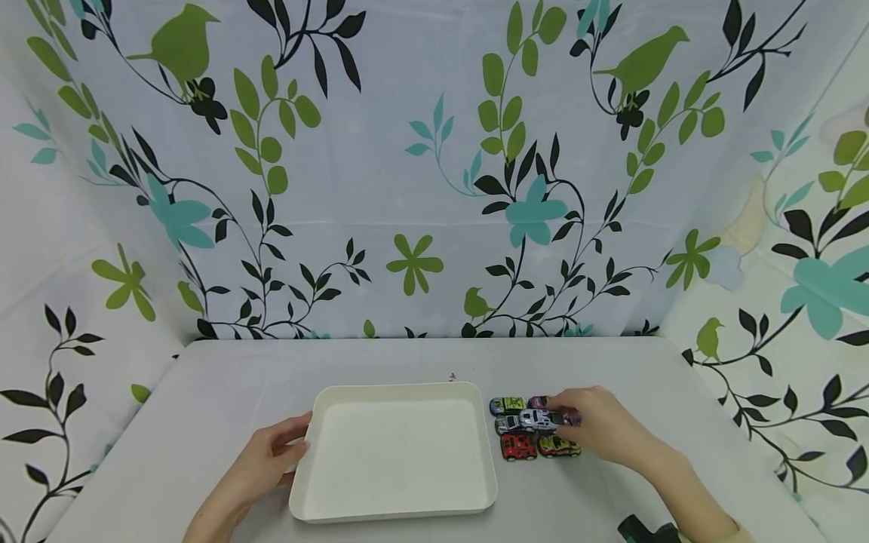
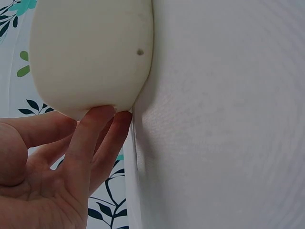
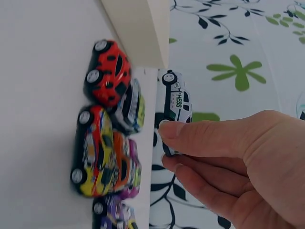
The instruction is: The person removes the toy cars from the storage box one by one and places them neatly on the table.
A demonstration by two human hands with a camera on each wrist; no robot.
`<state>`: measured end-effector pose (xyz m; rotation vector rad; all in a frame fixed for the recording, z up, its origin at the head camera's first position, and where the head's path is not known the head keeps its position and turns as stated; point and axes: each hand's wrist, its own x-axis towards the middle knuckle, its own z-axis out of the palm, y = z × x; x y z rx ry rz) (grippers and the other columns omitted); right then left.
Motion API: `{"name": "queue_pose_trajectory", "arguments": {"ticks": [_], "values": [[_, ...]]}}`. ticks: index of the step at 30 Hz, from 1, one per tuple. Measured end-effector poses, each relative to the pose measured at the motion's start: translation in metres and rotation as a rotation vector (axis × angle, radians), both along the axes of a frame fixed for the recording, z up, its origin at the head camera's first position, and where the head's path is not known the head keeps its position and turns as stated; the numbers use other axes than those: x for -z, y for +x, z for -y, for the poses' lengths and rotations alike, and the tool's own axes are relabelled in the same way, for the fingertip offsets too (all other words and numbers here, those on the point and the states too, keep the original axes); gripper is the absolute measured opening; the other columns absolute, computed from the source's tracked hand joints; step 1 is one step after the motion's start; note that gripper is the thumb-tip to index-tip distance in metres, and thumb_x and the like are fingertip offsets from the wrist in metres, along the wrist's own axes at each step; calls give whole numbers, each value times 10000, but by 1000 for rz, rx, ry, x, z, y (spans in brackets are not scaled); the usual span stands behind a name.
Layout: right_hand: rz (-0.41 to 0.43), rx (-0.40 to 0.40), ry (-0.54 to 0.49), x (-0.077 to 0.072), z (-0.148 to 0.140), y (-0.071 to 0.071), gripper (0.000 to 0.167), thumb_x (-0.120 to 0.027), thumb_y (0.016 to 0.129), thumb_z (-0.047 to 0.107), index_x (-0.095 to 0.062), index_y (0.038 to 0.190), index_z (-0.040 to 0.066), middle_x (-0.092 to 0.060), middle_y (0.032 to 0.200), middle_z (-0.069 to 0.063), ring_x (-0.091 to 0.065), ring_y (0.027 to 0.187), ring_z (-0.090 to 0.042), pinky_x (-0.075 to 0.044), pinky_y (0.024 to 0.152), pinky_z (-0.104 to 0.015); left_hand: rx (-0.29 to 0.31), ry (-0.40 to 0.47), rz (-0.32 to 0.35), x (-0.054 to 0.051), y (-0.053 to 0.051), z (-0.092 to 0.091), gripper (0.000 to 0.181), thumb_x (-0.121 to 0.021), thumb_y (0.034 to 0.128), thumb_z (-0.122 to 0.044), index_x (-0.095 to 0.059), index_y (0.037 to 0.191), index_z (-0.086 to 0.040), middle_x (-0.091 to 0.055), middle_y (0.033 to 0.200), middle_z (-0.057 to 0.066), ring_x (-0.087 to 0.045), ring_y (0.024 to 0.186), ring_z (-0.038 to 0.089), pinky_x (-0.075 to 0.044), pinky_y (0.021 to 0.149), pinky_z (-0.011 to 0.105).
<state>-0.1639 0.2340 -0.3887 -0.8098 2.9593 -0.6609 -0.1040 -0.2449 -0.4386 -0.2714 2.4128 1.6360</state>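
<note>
A shallow white tray (image 1: 400,452) lies on the table, its inside bare. My left hand (image 1: 261,460) grips the tray's left end, thumb and fingers at its edge. Between the thumb and fingers of my right hand (image 3: 224,162) is a white toy car (image 3: 176,102) with HESS lettering, raised off the table. Below and around it, several small toy cars sit close together beside the tray's right side. Among them are a red one with black spots (image 1: 518,446) and a yellow-and-red one (image 1: 559,446). My right fingers partly hide the back cars in the head view.
The white table (image 1: 584,362) ends at a hanging cloth (image 1: 380,188) printed with leaves and birds. A dark object (image 1: 645,530) shows beside the right wrist at the bottom edge of the head view.
</note>
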Motion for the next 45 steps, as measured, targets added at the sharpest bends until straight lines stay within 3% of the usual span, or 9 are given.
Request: {"name": "queue_pose_trajectory", "arguments": {"ticks": [8, 15, 34, 45], "values": [[-40, 0, 6, 10, -33, 1, 307, -831, 767, 52, -743, 1062, 46, -753, 1040, -68, -714, 893, -207, -608, 762, -355, -2, -1, 6, -1, -1, 0, 513, -577, 995, -40, -432, 1486, 4, -468, 1464, 298, -624, 1177, 364, -619, 771, 467], [-72, 3, 22, 19, -57, 5, 288, -840, 746, 41, -751, 1018, 78, -757, 978, -12, -689, 823, -142, -599, 726, -341, -4, -4, 11, -2, 0, -1, 516, -580, 995, -47, -435, 1488, -7, -470, 1467, 291, -631, 1165, 348, -619, 772, 468], [53, 25, 40, 36, -97, 4, 291, -842, 735, 55, -756, 1011, 86, -753, 997, -39, -675, 804, -90, -590, 703, -264, -13, 1, 11, -2, 0, -2, 512, -582, 992, -39, -443, 1483, -6, -479, 1462, 284, -644, 1145, 331, -620, 766, 464], [22, 29, 39, 48, -101, 3, 298, -842, 727, 63, -757, 1011, 85, -761, 982, -40, -680, 798, -94, -592, 708, -287, -11, 6, 2, 1, 1, -1, 514, -572, 994, -31, -430, 1488, 2, -474, 1462, 292, -638, 1155, 342, -620, 765, 465]]}}
